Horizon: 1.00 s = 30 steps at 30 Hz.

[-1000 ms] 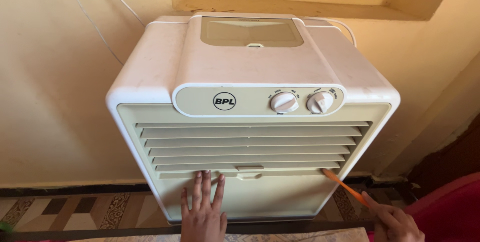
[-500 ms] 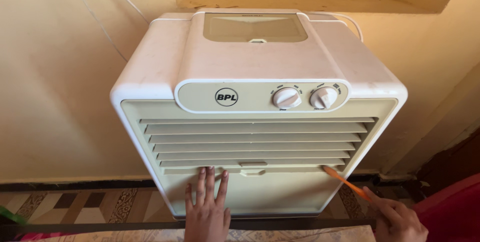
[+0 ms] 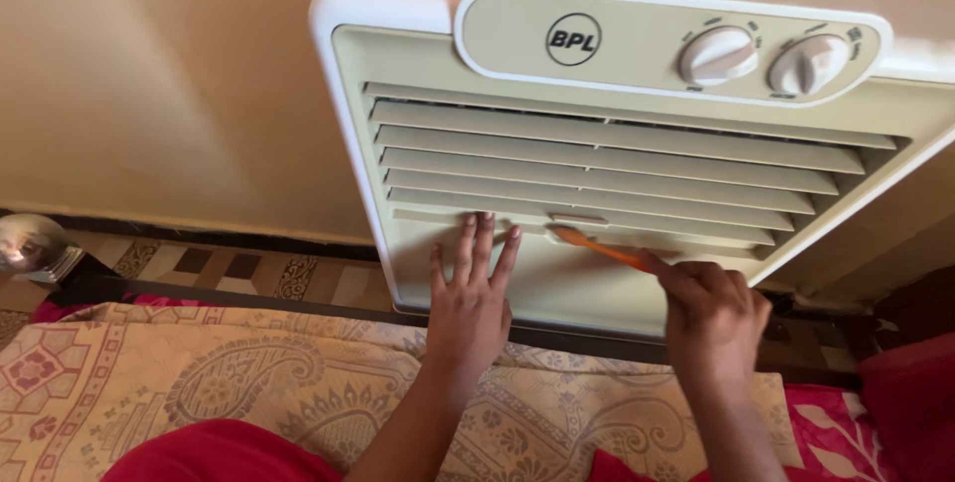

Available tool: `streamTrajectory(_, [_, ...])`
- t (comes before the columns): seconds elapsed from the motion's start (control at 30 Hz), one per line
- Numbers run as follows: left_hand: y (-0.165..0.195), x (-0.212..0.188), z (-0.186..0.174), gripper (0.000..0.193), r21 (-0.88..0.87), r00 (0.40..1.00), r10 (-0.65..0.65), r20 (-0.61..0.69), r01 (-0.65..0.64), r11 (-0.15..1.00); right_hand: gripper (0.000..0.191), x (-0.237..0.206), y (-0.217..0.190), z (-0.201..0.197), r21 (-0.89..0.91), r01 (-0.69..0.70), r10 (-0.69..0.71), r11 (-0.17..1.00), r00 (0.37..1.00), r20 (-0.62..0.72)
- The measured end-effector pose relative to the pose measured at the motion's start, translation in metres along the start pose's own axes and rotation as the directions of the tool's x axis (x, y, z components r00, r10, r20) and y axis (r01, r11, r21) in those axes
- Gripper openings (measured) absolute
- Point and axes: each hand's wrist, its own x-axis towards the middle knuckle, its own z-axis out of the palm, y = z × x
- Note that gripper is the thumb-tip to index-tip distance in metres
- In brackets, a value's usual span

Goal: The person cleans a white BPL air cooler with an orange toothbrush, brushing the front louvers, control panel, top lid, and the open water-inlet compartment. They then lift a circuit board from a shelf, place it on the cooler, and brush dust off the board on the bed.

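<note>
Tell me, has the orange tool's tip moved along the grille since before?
Yes. The orange tool moved leftward, from the grille's right end to its small centre tab.

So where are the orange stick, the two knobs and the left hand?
orange stick [image 3: 597, 246], head view, mid-shaft.
two knobs [image 3: 718, 54], head view, face of the left knob.
left hand [image 3: 470, 305], head view, back of the hand.

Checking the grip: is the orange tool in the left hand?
No, the right hand holds the orange tool; the left hand lies flat on the cooler.

One round label, white with dark lettering, is seen on the cooler's control panel, left of two knobs.
</note>
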Motion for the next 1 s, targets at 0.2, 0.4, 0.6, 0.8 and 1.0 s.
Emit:
streamTrajectory(0.2, [-0.001, 0.005, 0.005, 0.094, -0.008, 0.994, -0.018, 0.111, 0.019, 1.0, 0.032, -0.005, 0.053, -0.02, 0.042, 0.047, -0.046, 0.998, 0.999, -0.028])
streamTrajectory(0.4, [-0.001, 0.007, 0.01, 0.092, 0.019, 0.995, -0.01, 0.104, 0.008, 1.0, 0.03, -0.001, 0.031, -0.012, 0.072, 0.055, -0.054, 0.996, 0.998, -0.016])
streamTrajectory(0.6, [-0.003, 0.005, 0.004, 0.09, -0.011, 0.999, 0.014, 0.052, -0.014, 1.0, 0.033, 0.006, -0.013, -0.001, 0.068, 0.08, -0.079, 0.995, 0.997, -0.014])
streamTrajectory(0.8, [-0.002, 0.004, 0.0, 0.09, -0.023, 0.999, 0.019, 0.026, -0.019, 1.0, 0.033, 0.004, 0.028, -0.018, 0.09, -0.022, 0.017, 0.996, 0.999, 0.049])
streamTrajectory(1.0, [-0.007, 0.004, -0.005, 0.088, -0.029, 0.999, 0.033, 0.023, -0.032, 0.999, 0.033, 0.004, -0.003, -0.002, 0.22, 0.0, -0.011, 0.975, 0.999, 0.047])
